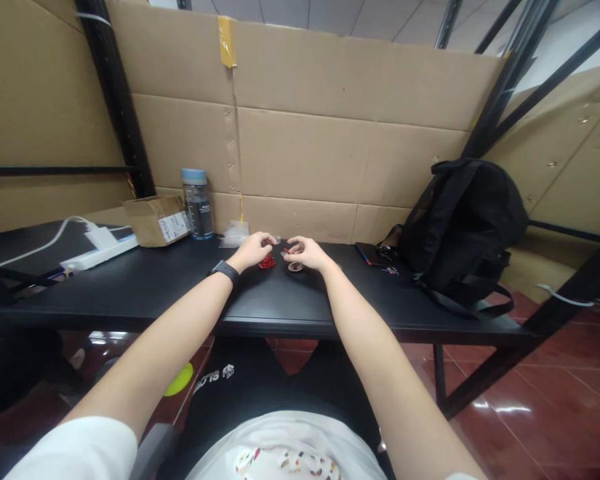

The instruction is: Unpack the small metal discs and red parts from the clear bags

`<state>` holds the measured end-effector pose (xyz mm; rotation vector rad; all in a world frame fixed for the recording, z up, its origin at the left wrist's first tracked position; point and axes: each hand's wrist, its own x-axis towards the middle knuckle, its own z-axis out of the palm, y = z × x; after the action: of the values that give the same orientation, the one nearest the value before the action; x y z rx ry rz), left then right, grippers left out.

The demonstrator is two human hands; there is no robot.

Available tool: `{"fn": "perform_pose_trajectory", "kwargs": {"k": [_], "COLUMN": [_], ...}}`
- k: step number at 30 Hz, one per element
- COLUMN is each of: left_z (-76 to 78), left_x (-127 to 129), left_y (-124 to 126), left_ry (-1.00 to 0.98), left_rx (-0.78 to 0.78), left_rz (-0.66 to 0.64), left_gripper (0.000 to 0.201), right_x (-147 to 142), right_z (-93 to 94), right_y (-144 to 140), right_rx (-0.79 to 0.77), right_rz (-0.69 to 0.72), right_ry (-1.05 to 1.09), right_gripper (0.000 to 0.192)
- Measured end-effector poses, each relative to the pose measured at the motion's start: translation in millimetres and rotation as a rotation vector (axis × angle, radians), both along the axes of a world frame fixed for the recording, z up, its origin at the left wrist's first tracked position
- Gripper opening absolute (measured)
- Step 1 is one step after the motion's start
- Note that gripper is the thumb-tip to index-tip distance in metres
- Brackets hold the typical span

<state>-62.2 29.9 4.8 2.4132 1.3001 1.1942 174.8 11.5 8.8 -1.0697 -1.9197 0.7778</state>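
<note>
My left hand (253, 251), with a dark watch on its wrist, hovers at the edge of a small heap of red pieces (267, 263) on the black table. Its fingers are curled together, and what they hold, if anything, is too small to tell. Just to the right, my right hand (306, 253) pinches a tiny red piece (285, 251) between thumb and fingertips. Below that hand lies a small round pale item (295, 267), partly hidden, with some red on it. A small clear item (279, 239) sits behind the gap between both hands.
Clear plastic bags (235, 233) lie behind my left hand. Further left stand a water bottle (198, 204), a cardboard box (157, 220) and a white power strip (99, 253). At right are a dark flat device (369, 254), keys (391, 271) and a black backpack (463, 227). Cardboard (300, 147) walls the back.
</note>
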Motion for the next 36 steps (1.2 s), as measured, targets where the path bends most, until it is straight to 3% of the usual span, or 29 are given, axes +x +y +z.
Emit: {"fn": "perform_pose_trajectory", "kwargs": {"k": [4, 11, 18, 24, 30, 33, 36], "left_z": [2.3, 13.8, 13.4, 15.9, 13.6, 11.5, 9.9], "left_x": [19.4, 26.5, 26.3, 17.3, 17.0, 14.4, 10.8], "left_y": [-17.7, -39.1, -38.0, -30.1, -29.7, -27.9, -27.5], "left_ry": [0.06, 0.071, 0.074, 0.004, -0.008, 0.08, 0.22], "left_rx": [0.006, 0.039, 0.007, 0.003, -0.048, -0.044, -0.062], "left_rz": [-0.125, -0.144, -0.122, -0.009, -0.184, -0.182, -0.215], "left_gripper": [0.026, 0.035, 0.032, 0.028, 0.033, 0.03, 0.028], "right_x": [-2.2, -6.2, -9.9, 1.5, -2.0, 1.9, 15.4], "right_z": [6.9, 9.9, 11.9, 18.4, 18.9, 20.8, 25.3], "right_y": [-5.5, -15.5, -15.8, -11.6, -17.7, -16.2, -12.5], "right_rx": [-0.047, -0.14, -0.045, 0.04, -0.012, 0.053, 0.193], "right_rz": [0.008, 0.108, 0.123, 0.001, 0.064, -0.029, -0.276], "right_ry": [0.26, 0.27, 0.224, 0.334, 0.255, 0.2, 0.068], "right_gripper": [0.062, 0.052, 0.039, 0.038, 0.041, 0.04, 0.035]}}
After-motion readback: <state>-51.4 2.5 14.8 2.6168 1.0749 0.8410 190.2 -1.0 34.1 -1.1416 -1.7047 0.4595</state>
